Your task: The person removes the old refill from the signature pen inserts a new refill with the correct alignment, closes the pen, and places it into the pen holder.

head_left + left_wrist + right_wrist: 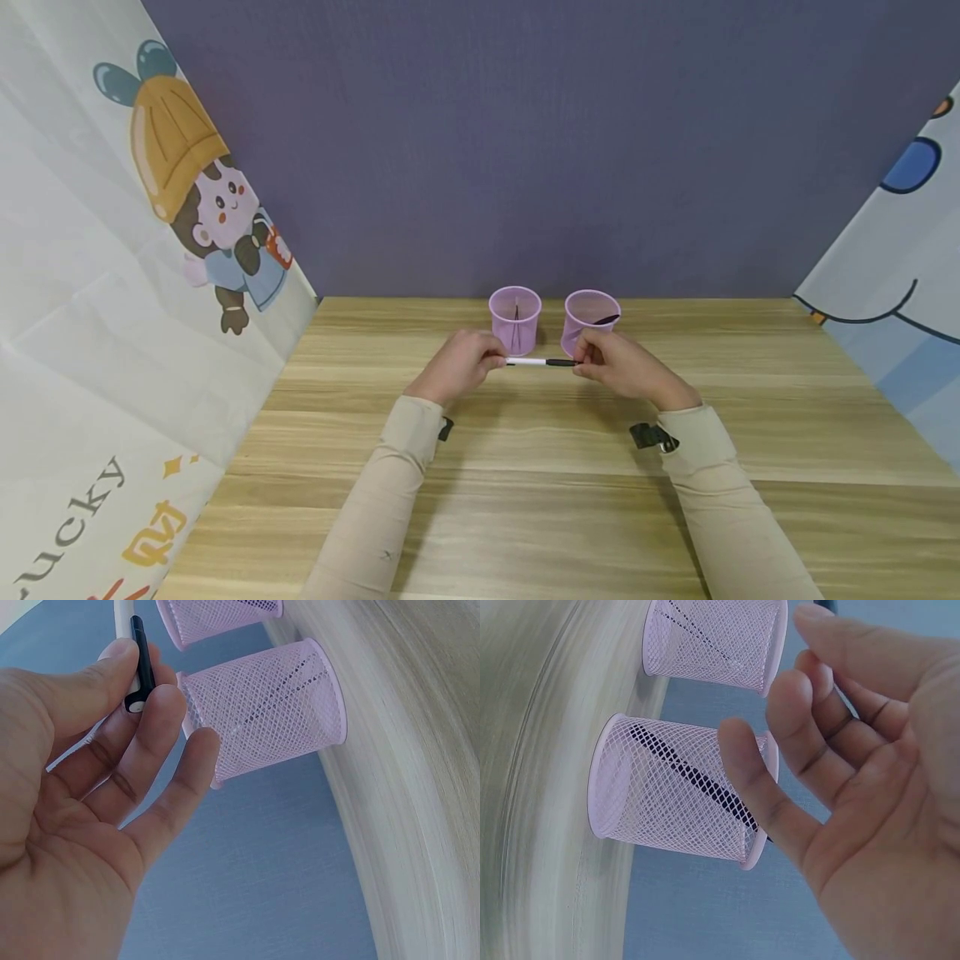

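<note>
A pen with a white barrel and a black section is held level between both hands, in front of two pink mesh cups. My left hand pinches its left end between thumb and fingers; the left wrist view shows the black clip there. At the black end, my right hand pinches with thumb and fingertips. Behind the left hand stands the left mesh cup, holding thin dark sticks. The right mesh cup holds a long black object leaning against its rim.
Both cups stand near the back of the wood-grain table. A dark blue-grey panel rises behind them. Printed white sheets, the left one with a cartoon figure and the right one, flank the table.
</note>
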The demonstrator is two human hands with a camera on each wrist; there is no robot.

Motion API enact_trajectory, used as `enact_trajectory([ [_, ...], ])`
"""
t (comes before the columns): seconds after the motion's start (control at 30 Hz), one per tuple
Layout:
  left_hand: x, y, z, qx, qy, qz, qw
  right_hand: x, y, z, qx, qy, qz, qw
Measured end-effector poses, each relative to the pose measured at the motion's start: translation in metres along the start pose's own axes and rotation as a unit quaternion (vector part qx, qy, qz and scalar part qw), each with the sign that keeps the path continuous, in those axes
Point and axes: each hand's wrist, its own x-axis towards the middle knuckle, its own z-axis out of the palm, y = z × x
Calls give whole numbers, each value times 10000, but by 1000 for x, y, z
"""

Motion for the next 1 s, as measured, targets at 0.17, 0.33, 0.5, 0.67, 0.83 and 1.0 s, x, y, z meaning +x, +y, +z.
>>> enact_trajectory([
  [0.17, 0, 0, -1, -17, 17, -34, 10000, 1, 1, 1, 25, -4, 36, 10000],
  [0.33, 0, 1, -2, -28, 33, -50, 10000, 1, 0, 0, 99, -40, -14, 9999],
  [0.5, 0, 1, -2, -30, 60, -6, 10000, -1, -1, -3, -105, -59, 52, 9999],
  [0.67, 0, 0, -2, -43, 78, 16, 10000, 0, 0, -3, -42, -164, 73, 9998],
  [0.83, 0, 0, -2, -34, 65, 23, 10000, 0, 2, -3, -36, -170, 38, 9998],
  [1.0, 0, 0, -2, -6, 61, 33, 10000, 0, 3, -2, -58, -164, 59, 9998],
])
